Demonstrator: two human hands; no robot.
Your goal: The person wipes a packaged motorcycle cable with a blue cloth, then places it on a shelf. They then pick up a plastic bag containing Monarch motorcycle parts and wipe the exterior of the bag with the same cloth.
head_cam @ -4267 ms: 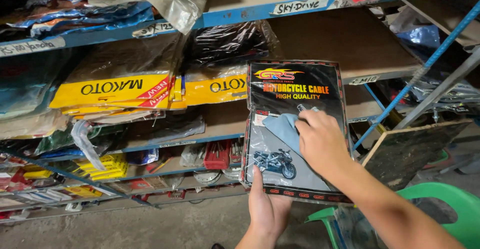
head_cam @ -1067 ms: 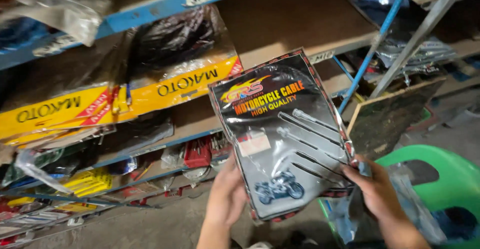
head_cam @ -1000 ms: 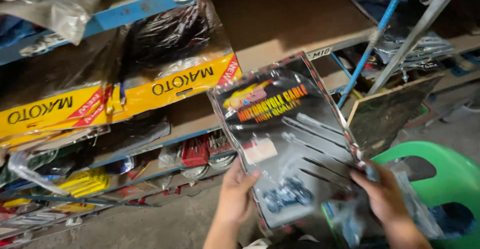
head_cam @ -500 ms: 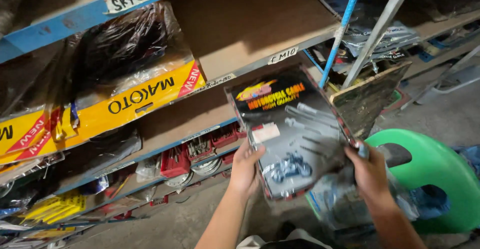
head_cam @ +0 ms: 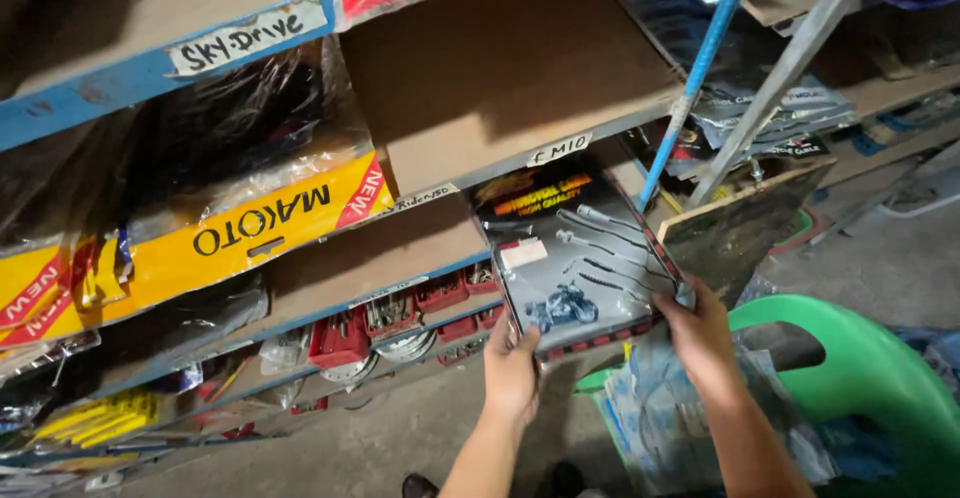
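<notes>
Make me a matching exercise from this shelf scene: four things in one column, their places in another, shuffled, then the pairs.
Things:
1. cable pack
2. green chair
3. yellow packs
4. blue pole

Places:
A. leaning against the shelves, upper right
B. held in both hands, the left hand at its bottom edge, the right hand at its lower right corner
C. on the floor at lower right
D. on a shelf at left

Pairs: 1-B, 2-C, 3-D, 4-A
</notes>
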